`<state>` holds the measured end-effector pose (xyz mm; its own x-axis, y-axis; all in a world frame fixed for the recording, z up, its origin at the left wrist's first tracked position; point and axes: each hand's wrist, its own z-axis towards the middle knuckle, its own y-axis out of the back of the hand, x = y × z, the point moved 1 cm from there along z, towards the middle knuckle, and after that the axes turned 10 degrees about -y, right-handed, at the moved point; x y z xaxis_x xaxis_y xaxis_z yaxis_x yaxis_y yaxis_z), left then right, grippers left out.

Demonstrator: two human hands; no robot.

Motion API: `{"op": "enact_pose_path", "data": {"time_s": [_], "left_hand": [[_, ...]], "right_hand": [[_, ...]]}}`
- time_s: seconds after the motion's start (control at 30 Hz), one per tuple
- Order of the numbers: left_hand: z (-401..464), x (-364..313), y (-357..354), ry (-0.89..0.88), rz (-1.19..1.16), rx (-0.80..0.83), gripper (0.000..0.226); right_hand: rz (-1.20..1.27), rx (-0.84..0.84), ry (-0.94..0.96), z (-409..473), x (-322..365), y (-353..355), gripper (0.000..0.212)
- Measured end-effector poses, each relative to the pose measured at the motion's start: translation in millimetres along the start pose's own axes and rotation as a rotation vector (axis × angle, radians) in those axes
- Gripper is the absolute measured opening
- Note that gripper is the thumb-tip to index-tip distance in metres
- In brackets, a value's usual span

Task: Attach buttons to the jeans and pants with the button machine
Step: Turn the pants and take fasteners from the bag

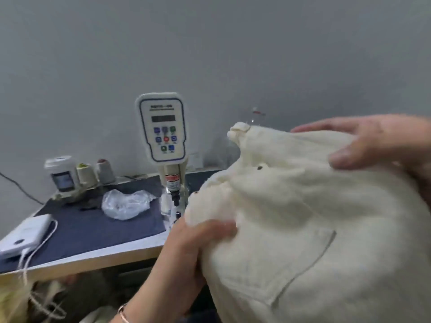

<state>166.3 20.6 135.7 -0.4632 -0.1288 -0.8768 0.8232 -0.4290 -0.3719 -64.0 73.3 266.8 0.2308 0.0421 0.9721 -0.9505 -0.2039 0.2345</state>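
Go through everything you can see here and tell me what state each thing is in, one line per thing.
Pants: cream, bunched up, held off the table by both hands.
Left hand: grips the pants' lower edge.
Right hand: grips the pants' top.
Button: already on the pants.
Control panel: display dark.
Plastic bag: crumpled, lying on the table.
Power bank: cable plugged in.

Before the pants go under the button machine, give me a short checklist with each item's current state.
1. Left hand grips the cream pants: ok.
2. Right hand has a grip on the upper fabric: ok.
3. Pants positioned under the button machine head: not ok, held up to its right.
4. Button spot on the waistband found: cannot tell.
5. Plastic bag away from the machine's base: ok, it lies to the left.
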Motion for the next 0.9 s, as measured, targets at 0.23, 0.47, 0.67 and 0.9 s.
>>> {"op": "enact_pose_path", "data": {"time_s": [0.23,0.47,0.67,0.9], "left_hand": [[-51,-60,107,-0.304,0.224,-0.384,0.033],[-70,-40,181,-0.139,0.353,-0.639,0.041],[-86,-37,221,0.036,0.343,-0.743,0.028],[-69,-28,227,0.002,0.873,-0.625,0.078]], "right_hand": [[0.009,0.369,-0.119,74,-64,-90,0.074],[0.051,0.326,0.124,128,-92,-154,0.042],[0.307,0.352,0.146,163,-100,-178,0.028],[0.456,0.522,0.199,177,-108,-187,0.02]]}}
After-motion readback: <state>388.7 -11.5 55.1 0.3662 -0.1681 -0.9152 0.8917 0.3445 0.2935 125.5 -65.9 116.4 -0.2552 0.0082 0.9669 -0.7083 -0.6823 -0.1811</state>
